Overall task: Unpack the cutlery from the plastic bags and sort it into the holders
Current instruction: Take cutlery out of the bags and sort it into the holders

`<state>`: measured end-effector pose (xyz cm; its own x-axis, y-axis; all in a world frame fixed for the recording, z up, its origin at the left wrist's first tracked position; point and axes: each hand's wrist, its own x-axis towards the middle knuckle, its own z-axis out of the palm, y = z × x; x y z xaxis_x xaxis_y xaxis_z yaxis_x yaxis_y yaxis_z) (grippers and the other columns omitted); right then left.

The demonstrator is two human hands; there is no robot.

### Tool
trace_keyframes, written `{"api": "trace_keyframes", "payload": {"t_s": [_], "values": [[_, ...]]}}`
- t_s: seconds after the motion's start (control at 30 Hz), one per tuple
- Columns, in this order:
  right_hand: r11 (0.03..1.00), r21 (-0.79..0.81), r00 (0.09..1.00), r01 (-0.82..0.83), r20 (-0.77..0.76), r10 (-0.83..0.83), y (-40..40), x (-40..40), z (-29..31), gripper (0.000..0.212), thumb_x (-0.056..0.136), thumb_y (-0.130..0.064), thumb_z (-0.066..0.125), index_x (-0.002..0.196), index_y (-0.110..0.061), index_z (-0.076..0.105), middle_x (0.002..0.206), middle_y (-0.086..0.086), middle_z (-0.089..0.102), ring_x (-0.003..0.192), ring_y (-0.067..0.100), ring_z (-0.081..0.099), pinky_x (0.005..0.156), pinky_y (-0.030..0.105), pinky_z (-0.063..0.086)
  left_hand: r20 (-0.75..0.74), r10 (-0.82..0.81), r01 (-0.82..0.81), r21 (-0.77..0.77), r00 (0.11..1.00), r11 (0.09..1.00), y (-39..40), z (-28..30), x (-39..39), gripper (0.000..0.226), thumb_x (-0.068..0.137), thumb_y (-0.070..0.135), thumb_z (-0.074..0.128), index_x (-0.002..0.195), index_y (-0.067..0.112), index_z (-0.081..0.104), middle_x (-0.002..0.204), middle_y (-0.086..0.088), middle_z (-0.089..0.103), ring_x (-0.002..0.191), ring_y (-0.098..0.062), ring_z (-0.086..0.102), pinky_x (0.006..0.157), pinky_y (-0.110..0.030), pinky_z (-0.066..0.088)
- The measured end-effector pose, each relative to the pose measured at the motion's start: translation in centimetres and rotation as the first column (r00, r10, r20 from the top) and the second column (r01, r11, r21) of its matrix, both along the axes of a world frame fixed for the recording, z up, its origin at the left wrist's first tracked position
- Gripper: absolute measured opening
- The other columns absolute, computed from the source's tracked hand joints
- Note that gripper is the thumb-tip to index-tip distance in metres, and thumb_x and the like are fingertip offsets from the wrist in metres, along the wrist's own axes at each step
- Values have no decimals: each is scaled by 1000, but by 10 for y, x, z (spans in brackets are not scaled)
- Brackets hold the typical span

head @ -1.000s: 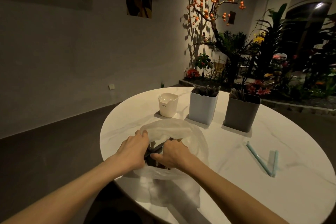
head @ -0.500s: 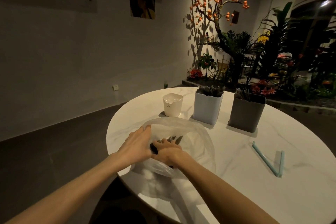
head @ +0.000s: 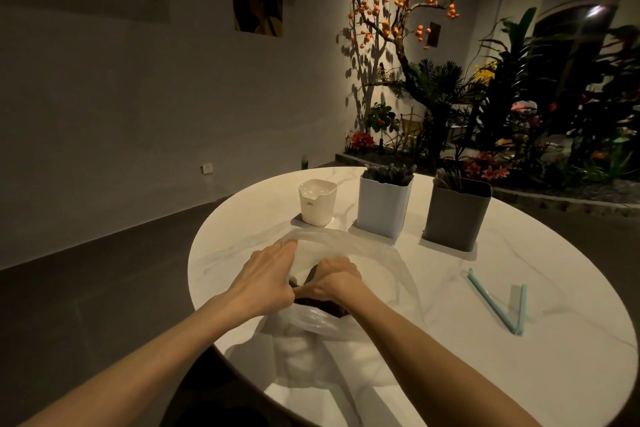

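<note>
A translucent plastic bag lies on the round white table in front of me, with dark cutlery inside it. My left hand holds the bag's left edge, fingers stretched over the plastic. My right hand is curled inside the bag's mouth, gripping the dark cutlery. Behind the bag stand three holders: a small white cup, a white square holder with dark cutlery in it, and a grey square holder also holding cutlery.
Two light blue straws or sticks lie on the table to the right. Another flat plastic bag lies under my arms near the table's front edge. Plants fill the far right of the room.
My right hand has curled deeper onto the cutlery in the bag. My left hand's fingers have stretched further over the bag's edge. The view has shifted slightly.
</note>
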<state>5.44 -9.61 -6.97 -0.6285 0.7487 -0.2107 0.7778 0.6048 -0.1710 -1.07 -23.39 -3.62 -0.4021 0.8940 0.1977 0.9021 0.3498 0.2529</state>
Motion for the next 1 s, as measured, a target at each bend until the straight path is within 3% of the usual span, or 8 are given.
{"api": "trace_keyframes", "payload": {"t_s": [0.2, 0.37, 0.5, 0.57, 0.63, 0.73, 0.83, 1.0], "values": [[999, -44, 1000, 25, 1, -25, -7, -9, -7, 85, 78, -68, 63, 139, -11, 46, 135, 13, 45, 123, 32, 38, 99, 38, 44, 36, -22, 23, -29, 999, 999, 1, -1, -4, 53, 77, 16, 64, 127, 18, 48, 122, -4, 58, 99, -25, 59, 81, -45, 56], [998, -57, 996, 30, -86, -35, -9, -12, -9, 69, 87, -51, 65, 138, -7, 47, 131, 16, 45, 119, 29, 44, 98, 36, 43, 114, -59, 57, 20, 992, 998, -2, 1, -9, 53, 78, 46, 62, 127, 29, 48, 129, 6, 58, 105, -18, 60, 87, -40, 55], [1000, -24, 997, 13, -79, -15, -7, -8, -2, 61, 96, -40, 58, 148, -12, 40, 149, 14, 31, 135, 33, 32, 112, 42, 37, 174, -76, 66, 60, 982, 996, -5, 10, -1, 87, 68, 76, 39, 141, 30, 46, 144, 7, 50, 122, -19, 55, 100, -42, 50], [997, -52, 995, 52, -77, -56, -6, -8, 0, 67, 94, -44, 60, 148, -12, 39, 149, 14, 30, 134, 34, 34, 107, 43, 40, 180, -84, 72, 73, 980, 995, -5, 12, 1, 86, 69, 74, 41, 144, 33, 43, 148, 7, 47, 126, -19, 53, 102, -42, 50], [996, -74, 997, 54, -50, -58, -2, -7, 1, 70, 88, -51, 65, 142, -11, 46, 137, 13, 44, 123, 31, 48, 98, 39, 47, 163, -91, 81, 63, 982, 995, -3, 9, -1, 70, 78, 56, 54, 144, 33, 42, 149, 5, 46, 125, -20, 53, 101, -41, 50], [997, -68, 999, -37, 3, 37, 3, 0, 1, 47, 92, -39, 63, 129, -11, 59, 124, 8, 61, 115, 25, 59, 99, 36, 50, 166, -99, 88, 71, 981, 994, 1, 4, -1, 62, 85, 35, 62, 143, 33, 42, 149, 6, 46, 124, -19, 53, 101, -39, 50], [995, -35, 995, -95, 31, 96, 5, 1, -2, 47, 99, -28, 58, 141, -9, 50, 138, 10, 55, 127, 27, 54, 108, 36, 44, 182, -118, 104, 81, 976, 991, 4, 3, 2, 62, 85, 34, 61, 144, 33, 42, 149, 6, 45, 125, -18, 53, 102, -40, 50], [980, -51, 974, -193, 106, 198, 3, 2, 2, 60, 106, -32, 44, 158, -9, 22, 160, 12, 33, 146, 31, 34, 118, 43, 30, 253, -121, 96, 108, 960, 990, 6, 3, -2, 64, 76, 45, 56, 140, 42, 51, 143, 8, 49, 124, -16, 52, 102, -40, 51]]}}
